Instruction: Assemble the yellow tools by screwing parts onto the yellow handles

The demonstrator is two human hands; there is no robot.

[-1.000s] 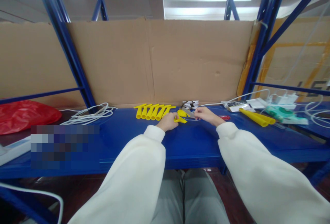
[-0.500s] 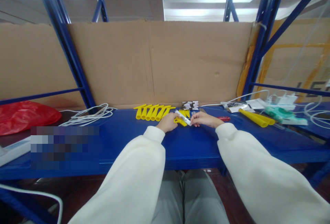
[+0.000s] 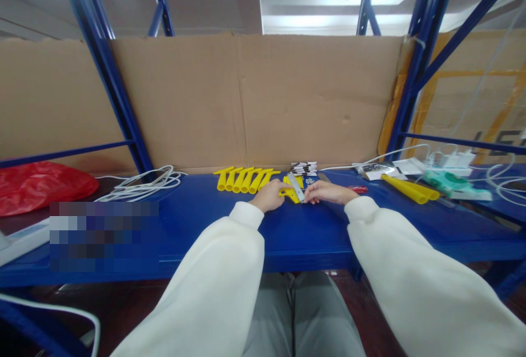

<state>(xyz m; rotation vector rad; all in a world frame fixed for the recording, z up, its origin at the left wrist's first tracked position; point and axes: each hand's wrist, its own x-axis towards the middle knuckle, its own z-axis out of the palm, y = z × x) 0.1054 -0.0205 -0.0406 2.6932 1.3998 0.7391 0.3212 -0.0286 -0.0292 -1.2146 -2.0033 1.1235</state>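
Note:
At the middle of the blue shelf top, my left hand [image 3: 269,195] is closed on a yellow plastic piece [image 3: 290,194], its fingers reaching across toward a flat silvery-white strip [image 3: 296,186]. The strip lies slanted over the yellow piece. My right hand [image 3: 322,192] pinches the strip's lower end between thumb and fingers. Left of my hands stands a row of several yellow tapered handles [image 3: 242,180]. Just behind my hands are small yellow parts [image 3: 299,180] and a stack of black-and-white pieces [image 3: 304,169].
A red tool handle [image 3: 357,189] lies beyond my right wrist. Farther right are two yellow cones [image 3: 406,188], a green-and-white packet [image 3: 447,182] and white cables. At left lie a coiled white cable [image 3: 154,182] and a red bag [image 3: 43,187]. Cardboard [image 3: 255,99] closes the back.
The flat strip has turned to a steeper slant, its upper end now farther back. My left fingers have shifted slightly against it; my right hand stays almost in place.

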